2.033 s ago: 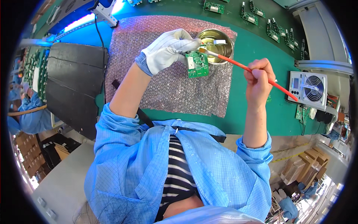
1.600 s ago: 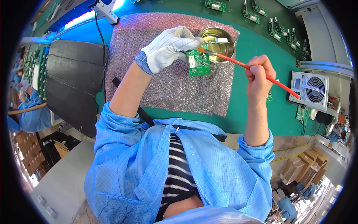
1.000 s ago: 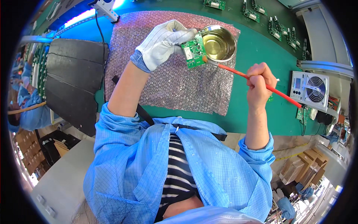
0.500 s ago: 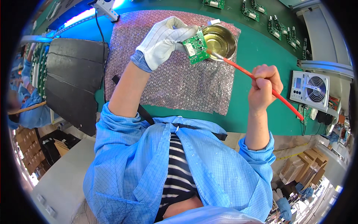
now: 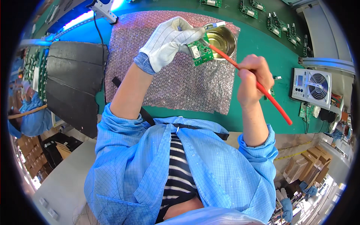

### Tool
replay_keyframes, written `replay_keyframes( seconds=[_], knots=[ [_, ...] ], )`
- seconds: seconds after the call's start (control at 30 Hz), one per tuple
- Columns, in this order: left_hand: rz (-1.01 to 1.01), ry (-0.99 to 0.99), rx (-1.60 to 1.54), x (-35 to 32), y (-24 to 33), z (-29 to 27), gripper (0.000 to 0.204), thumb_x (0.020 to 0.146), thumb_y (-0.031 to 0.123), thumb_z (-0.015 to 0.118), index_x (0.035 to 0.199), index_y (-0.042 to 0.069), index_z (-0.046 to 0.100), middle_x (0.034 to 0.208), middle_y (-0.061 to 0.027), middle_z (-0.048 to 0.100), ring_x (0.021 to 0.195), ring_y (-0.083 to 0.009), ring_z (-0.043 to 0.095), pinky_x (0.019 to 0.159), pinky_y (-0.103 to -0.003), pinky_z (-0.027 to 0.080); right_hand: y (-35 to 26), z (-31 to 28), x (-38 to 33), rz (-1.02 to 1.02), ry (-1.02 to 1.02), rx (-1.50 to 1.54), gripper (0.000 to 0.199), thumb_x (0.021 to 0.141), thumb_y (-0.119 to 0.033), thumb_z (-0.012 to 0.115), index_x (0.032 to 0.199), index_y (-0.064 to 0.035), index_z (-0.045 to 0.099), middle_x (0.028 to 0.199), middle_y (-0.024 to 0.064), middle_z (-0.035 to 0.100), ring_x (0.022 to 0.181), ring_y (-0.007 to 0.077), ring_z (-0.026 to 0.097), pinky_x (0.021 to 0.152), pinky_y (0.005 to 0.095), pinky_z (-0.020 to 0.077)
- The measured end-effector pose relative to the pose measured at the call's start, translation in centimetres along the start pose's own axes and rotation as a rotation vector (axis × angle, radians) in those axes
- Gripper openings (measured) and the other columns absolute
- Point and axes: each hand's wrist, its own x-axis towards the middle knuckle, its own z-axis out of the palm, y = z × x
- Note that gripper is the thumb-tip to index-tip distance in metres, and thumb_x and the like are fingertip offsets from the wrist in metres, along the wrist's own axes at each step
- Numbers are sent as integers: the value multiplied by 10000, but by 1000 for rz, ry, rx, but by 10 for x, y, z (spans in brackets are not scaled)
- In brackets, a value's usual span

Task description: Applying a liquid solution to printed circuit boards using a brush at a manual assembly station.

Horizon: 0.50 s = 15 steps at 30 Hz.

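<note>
A white glove covers my left hand (image 5: 168, 43), which pinches a green circuit board (image 5: 202, 53) by its upper left side, above the bubble wrap. Bare and closed, my right hand (image 5: 255, 78) grips a brush (image 5: 270, 100) with a long red handle. The brush slants up to the left, and its tip meets the upper part of the board. Just behind and to the right of the board stands a round metal bowl (image 5: 233, 40) holding yellowish liquid; the board and brush cover part of it.
Bubble wrap (image 5: 161, 88) lies on the green table (image 5: 258, 41). Several circuit boards (image 5: 275, 30) stand at the back right. A white fan unit (image 5: 312, 87) sits at the right edge, a black panel (image 5: 75, 78) at the left. A board (image 5: 270, 93) lies beyond my right hand.
My right hand has moved left and slightly up, bringing the brush tip from the board's right edge onto its upper part. The board has tilted and shifted slightly right.
</note>
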Motion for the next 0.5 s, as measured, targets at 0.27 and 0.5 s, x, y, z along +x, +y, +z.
replay_keyframes(
  seconds=[0.27, 0.5],
  knots=[
    [49, 10, 8, 0, -3, -6, 246, 876, 250, 668, 963, 43, 570, 901, -21, 544, 895, -115, 606, 734, -307, 553, 3, -23, -9, 83, -47, 45, 14, 613, 26, 450, 604, 16, 452, 561, 40, 413, 501, 112, 349, 469, 267, 275],
    [21, -14, 11, 3, -5, -7, 233, 872, 243, 676, 915, 58, 542, 845, -17, 557, 844, -107, 601, 744, -309, 540, 5, -31, -1, 138, 49, 176, 26, 589, 25, 412, 600, 12, 432, 550, 37, 356, 504, 104, 275, 480, 267, 237]
  ],
)
